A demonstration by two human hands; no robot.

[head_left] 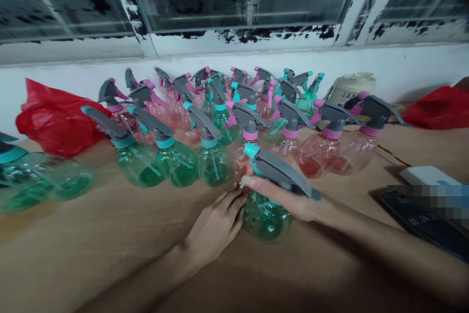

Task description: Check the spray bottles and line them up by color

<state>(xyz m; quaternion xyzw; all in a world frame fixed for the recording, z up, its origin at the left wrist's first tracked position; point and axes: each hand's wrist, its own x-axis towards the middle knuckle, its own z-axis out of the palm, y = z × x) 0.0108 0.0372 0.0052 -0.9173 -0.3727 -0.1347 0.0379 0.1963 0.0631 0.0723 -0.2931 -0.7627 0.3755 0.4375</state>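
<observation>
A green spray bottle (264, 218) with a grey and teal trigger head (280, 171) stands in front of me on the brown table (110, 235). My right hand (289, 198) is wrapped round the bottle's neck, under the trigger head. My left hand (216, 227) lies against the bottle's left side, fingers stretched toward it and touching it. Behind stand several more spray bottles, green ones (176, 161) in the front row at left and pink ones (322, 154) at right and behind.
A red plastic bag (54, 117) lies at the back left, another red bag (439, 108) at the back right. A cream tub (350, 88) stands by the wall. A white box (427, 175) and a dark flat device (421, 220) lie at right. A green bottle (36, 181) lies at far left.
</observation>
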